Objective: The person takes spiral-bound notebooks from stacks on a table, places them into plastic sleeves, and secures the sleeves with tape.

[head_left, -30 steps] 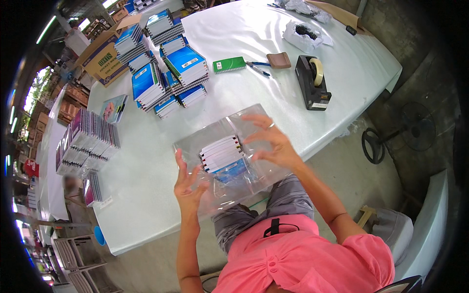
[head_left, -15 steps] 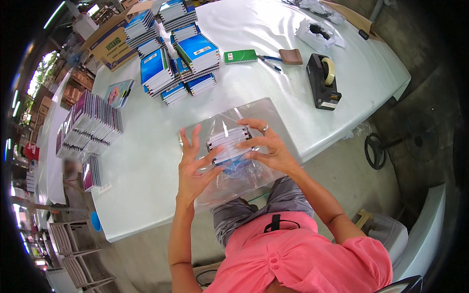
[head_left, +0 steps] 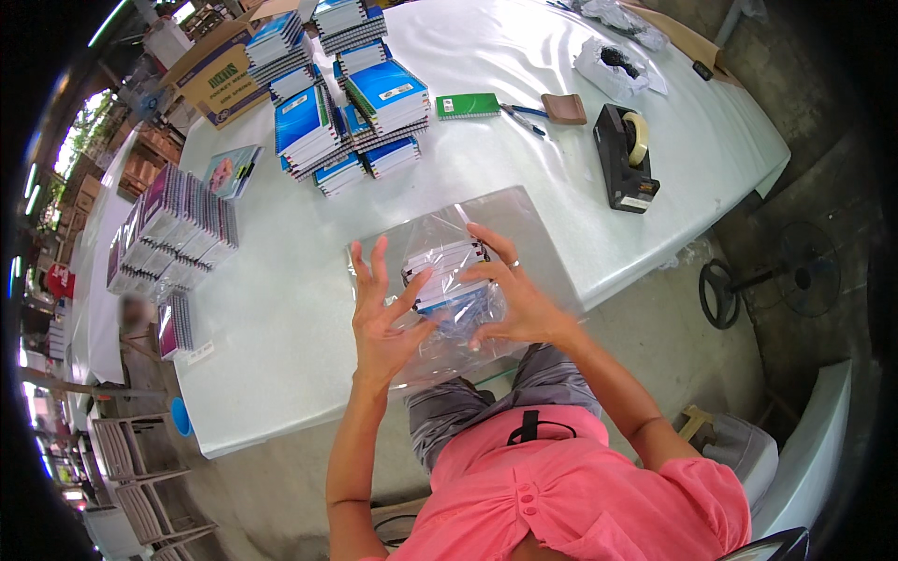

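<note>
A clear plastic bag [head_left: 524, 229] with a small stack of spiral notebooks [head_left: 447, 271] inside lies at the near edge of the white table [head_left: 281, 318]. My left hand [head_left: 382, 313] presses against the bag's left side, fingers spread upward. My right hand [head_left: 513, 294] grips the bag and the notebook stack from the right, fingers curled over it. The bag's lower part hangs crumpled below my hands, over my lap.
Blue spiral notebooks [head_left: 360, 112] are piled at the table's far middle, purple ones [head_left: 173, 229] at the left. A black tape dispenser [head_left: 625, 154], a green notebook [head_left: 468, 105], pens and a brown block lie at the right. A cardboard box [head_left: 220, 70] stands behind. A fan [head_left: 776, 271] stands on the floor.
The bag with the notebooks has been pulled in and gathered tighter between both hands. My left hand shifted from under the bag to its side, fingers spread.
</note>
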`<state>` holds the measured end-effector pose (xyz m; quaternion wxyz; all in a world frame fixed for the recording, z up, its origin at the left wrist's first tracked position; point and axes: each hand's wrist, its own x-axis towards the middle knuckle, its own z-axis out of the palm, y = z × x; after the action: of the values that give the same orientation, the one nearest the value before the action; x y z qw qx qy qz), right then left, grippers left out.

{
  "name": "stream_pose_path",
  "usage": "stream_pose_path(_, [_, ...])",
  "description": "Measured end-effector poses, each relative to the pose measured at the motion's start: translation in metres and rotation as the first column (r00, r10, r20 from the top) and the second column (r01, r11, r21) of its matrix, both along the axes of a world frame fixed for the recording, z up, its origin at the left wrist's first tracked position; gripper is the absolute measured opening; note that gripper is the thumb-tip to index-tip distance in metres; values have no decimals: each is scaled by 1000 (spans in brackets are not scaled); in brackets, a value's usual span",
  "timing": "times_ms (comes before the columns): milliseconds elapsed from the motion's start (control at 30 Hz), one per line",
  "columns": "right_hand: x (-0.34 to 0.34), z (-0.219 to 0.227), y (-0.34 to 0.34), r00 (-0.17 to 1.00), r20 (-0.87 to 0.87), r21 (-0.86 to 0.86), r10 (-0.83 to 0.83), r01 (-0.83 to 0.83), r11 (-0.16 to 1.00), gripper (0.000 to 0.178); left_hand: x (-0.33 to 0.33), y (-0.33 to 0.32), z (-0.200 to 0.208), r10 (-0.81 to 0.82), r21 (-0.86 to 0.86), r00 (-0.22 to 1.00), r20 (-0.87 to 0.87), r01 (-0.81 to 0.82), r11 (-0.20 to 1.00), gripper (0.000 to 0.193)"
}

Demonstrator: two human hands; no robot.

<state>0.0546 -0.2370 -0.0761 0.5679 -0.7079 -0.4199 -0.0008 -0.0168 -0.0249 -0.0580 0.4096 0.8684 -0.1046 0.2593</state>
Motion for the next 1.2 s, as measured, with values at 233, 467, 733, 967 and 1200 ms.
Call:
stream_pose_path(233, [3,-11,17,987,77,208,-139,121,971,32,-1,0,10,50,159,998,-25,-46,986,45])
stream_pose_path(467, [3,23,13,985,-153,184,-75,103,977,11,11,11,24,-48,189,991,-125,71,979,25])
stream_pose_path(733, [19,37,16,984,-127,74,-128,138,988,16,36,13,32,-171,-81,969,-179,158,984,46])
stream_pose_path(967, [33,48,21,825,-560,50,-78,127,991,19,48,13,31,-414,-698,795,-443,-16,716,70])
stream_pose_path(1200, [51,44,21,598,-796,96,89,-20,995,25,70,35,28,-586,-653,507,-632,58,755,57])
